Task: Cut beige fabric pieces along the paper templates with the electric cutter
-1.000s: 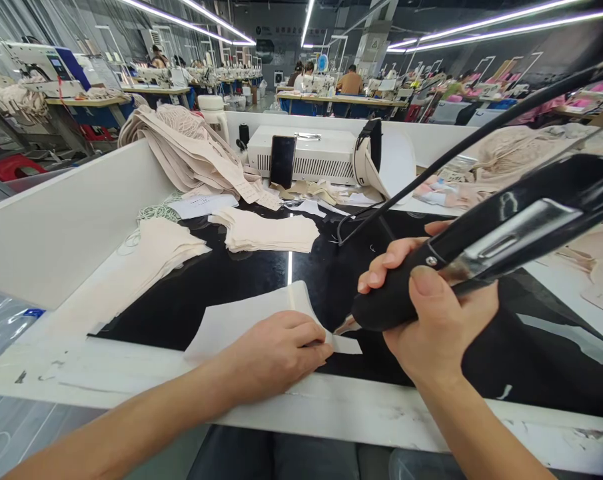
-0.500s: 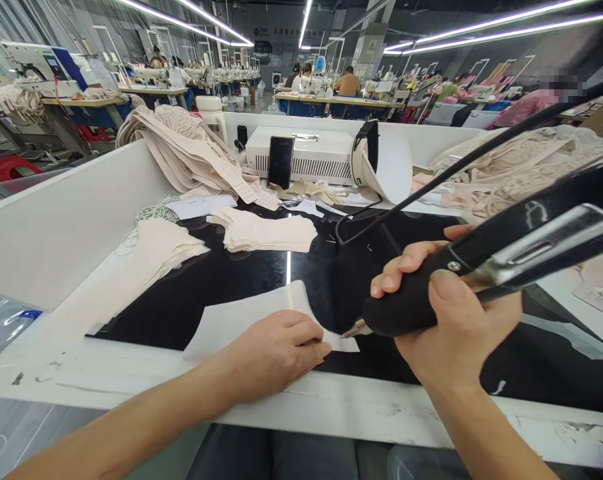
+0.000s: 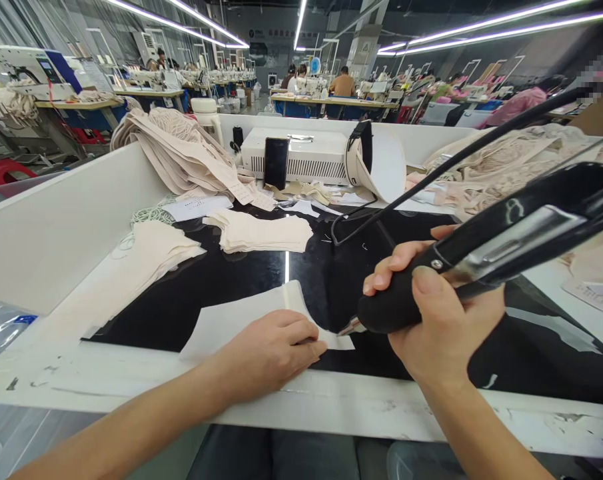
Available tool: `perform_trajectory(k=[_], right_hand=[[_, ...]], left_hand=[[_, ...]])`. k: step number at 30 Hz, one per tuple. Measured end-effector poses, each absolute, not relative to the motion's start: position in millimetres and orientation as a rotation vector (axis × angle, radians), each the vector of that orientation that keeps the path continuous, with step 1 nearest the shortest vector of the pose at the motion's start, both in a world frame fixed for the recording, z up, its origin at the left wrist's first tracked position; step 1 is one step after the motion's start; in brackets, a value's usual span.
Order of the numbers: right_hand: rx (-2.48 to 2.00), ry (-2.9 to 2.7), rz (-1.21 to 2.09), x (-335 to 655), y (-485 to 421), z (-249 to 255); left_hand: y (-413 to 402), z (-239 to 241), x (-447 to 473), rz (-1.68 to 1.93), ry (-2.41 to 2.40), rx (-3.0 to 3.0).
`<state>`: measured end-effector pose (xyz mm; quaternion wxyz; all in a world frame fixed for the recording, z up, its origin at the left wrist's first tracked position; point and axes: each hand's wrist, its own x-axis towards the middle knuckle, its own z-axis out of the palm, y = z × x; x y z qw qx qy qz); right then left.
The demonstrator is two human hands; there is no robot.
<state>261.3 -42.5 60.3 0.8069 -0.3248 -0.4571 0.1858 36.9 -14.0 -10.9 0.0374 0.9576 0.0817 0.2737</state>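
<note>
A white fabric piece (image 3: 231, 320) with curved edges lies flat on the black sheet near the table's front edge. My left hand (image 3: 276, 347) rests on it, fingers curled and pressed together against the cloth. In my right hand (image 3: 441, 320) is a thick black hand-held tool (image 3: 481, 240) with a silver plate along its side. Its narrow metal tip (image 3: 352, 326) points left and meets the fabric's right end, just beyond my left fingertips. Whether the tip presses into the cloth I cannot tell.
Stacks of cream fabric pieces (image 3: 261, 232) (image 3: 166, 250) lie behind and to the left. A black cable (image 3: 446, 160) crosses the right side. At the back stand a white vented box (image 3: 311, 157), a phone (image 3: 276, 163) and a visor (image 3: 381, 167). Fabric heaps (image 3: 181, 147) flank them.
My right hand and the tool have shifted slightly left, while the tip stays by the fabric's right end. My left hand keeps its place on the cloth. The whole view has moved a little.
</note>
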Motion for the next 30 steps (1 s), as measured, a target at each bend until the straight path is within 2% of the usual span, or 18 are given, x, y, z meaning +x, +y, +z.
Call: perform_trajectory(k=[21,30], right_hand=[[-0.639,-0.991,0.546,253,-55,63],[-0.666,-0.965,0.489,264,-59,60]], left_hand=[[-14,-6,36,0.862,0.249,2.912],[-14,-9,36,0.85,0.274,2.938]])
